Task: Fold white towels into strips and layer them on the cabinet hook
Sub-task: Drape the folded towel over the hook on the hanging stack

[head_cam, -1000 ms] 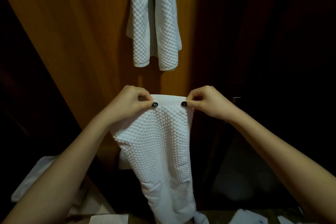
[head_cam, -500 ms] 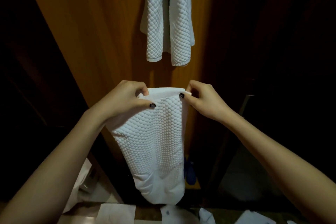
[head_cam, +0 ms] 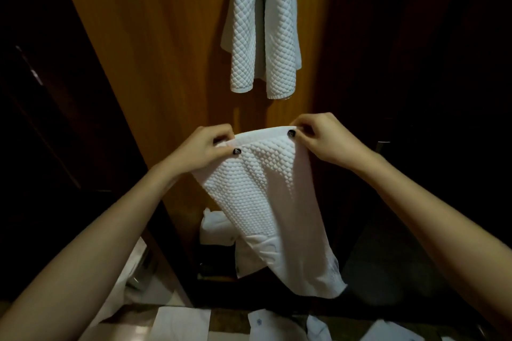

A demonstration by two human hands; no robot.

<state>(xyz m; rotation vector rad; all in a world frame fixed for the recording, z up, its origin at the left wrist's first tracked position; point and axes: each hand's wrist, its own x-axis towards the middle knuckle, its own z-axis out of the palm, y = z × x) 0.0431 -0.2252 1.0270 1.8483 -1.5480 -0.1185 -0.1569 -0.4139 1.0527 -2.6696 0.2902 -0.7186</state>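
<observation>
While both hands are raised before the wooden cabinet panel [head_cam: 166, 63], the head view shows the left hand [head_cam: 205, 151] pinching the top left corner of a white textured towel [head_cam: 263, 196], thumb in front and curled fingers [head_cam: 219, 133] behind the hem. The right hand [head_cam: 321, 137] pinches the top right corner the same way, slightly higher, its dark-nailed thumb [head_cam: 290, 134] pressed on the smooth border. Held between them, the towel hangs as a narrow folded strip, slanting down to the right. Above it, apart from the hands, a hung towel [head_cam: 263, 22] drapes down the panel. White cloths [head_cam: 216, 230] lie low behind the strip. White items [head_cam: 260, 322] along the bottom edge carry small blue marks, too small to read.
</observation>
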